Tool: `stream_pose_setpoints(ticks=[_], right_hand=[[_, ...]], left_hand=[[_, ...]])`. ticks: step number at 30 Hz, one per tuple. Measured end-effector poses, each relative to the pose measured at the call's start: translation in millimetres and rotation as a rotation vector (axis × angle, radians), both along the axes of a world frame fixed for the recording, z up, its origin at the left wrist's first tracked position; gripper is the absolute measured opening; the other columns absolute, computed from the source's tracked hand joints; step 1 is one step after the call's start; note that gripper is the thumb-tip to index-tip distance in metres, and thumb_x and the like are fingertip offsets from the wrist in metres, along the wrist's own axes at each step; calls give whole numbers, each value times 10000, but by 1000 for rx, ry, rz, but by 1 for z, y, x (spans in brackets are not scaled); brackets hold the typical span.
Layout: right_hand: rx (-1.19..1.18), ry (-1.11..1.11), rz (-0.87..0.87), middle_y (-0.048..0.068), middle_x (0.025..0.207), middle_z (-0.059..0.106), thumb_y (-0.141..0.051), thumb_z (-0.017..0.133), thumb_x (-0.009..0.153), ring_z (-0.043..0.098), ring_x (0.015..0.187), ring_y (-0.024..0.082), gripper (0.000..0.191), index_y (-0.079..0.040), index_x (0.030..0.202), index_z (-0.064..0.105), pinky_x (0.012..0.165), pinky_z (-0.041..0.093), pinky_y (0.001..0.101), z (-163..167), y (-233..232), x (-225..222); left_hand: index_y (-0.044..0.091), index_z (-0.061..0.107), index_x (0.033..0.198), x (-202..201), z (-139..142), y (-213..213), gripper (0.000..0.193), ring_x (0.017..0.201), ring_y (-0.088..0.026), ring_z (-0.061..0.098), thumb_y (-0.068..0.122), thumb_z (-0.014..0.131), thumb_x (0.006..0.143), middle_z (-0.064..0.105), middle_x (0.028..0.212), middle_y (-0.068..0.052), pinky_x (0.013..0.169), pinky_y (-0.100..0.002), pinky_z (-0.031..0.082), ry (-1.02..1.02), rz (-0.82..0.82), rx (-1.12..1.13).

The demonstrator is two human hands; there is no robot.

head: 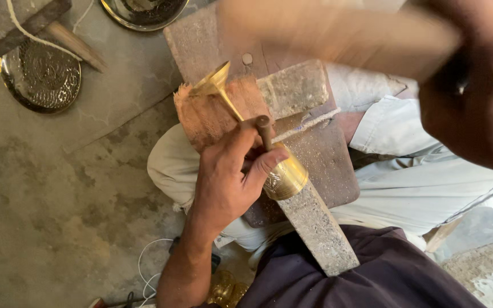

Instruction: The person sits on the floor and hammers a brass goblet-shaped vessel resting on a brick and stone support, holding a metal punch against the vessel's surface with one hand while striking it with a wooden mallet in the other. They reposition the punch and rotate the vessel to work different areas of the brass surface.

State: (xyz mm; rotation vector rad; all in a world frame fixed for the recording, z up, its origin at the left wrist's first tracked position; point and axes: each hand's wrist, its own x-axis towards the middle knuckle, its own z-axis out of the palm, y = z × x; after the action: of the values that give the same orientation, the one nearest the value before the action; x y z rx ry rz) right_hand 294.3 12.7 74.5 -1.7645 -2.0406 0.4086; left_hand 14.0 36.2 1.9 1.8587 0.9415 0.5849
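A brass goblet (287, 175) lies on its side with its cup slipped over the end of a grey metal bar (318, 228). Its stem and foot (213, 81) point away over a frayed wooden block (203, 117). My left hand (223, 177) grips the goblet's cup and pinches a short dark metal punch (265, 132), which stands on the brass. Close to the camera at the upper right, blurred, my right hand (475, 97) is closed on a wooden handle (338, 34) that reaches left above the work.
A rusty flat board (329, 162) lies across my lap under the bar, with a grey stone block (292, 88) on it. On the concrete floor lie an engraved round metal plate (41, 77), a metal bowl (144, 11), a wooden stick (75, 45) and white cords (144, 268).
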Motion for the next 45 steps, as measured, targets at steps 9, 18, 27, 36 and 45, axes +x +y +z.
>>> stream_pose_setpoints(ticks=[9,18,27,36,45], right_hand=[[-115,-402,-41,202,1020,680,184,648,765,700,841,301,478,34,1219,665,761,592,375,-12,-19,16],[-35,-257,0,235,1044,681,238,613,714,689,949,352,503,73,1185,675,803,583,416,-14,-16,20],[-138,-336,13,222,1207,690,94,654,898,688,1093,308,418,38,1311,629,915,578,385,-28,-17,20],[-177,-147,-92,216,1194,690,118,651,866,689,1062,292,454,35,1311,635,895,583,379,-33,-20,28],[-264,1,-178,201,1203,683,122,648,852,677,1072,271,469,30,1311,627,900,575,379,-48,-32,36]], left_hand=[[31,589,1110,1,7,9,288,794,-243,685,237,760,1001,660,903,-93,726,-375,536,-36,-115,40],[24,592,1079,-1,1,1,339,693,-175,699,284,780,969,679,845,-83,608,-327,555,-3,-10,4],[1,580,1153,-2,-4,-4,346,735,-143,727,280,727,1010,684,882,-76,577,-275,596,-73,32,-52],[17,586,1047,3,7,4,310,694,-177,644,257,763,964,636,830,-86,631,-343,516,-41,-41,51],[30,606,1092,0,0,0,289,715,-136,691,243,771,988,676,883,-60,616,-296,562,-51,8,-26]])
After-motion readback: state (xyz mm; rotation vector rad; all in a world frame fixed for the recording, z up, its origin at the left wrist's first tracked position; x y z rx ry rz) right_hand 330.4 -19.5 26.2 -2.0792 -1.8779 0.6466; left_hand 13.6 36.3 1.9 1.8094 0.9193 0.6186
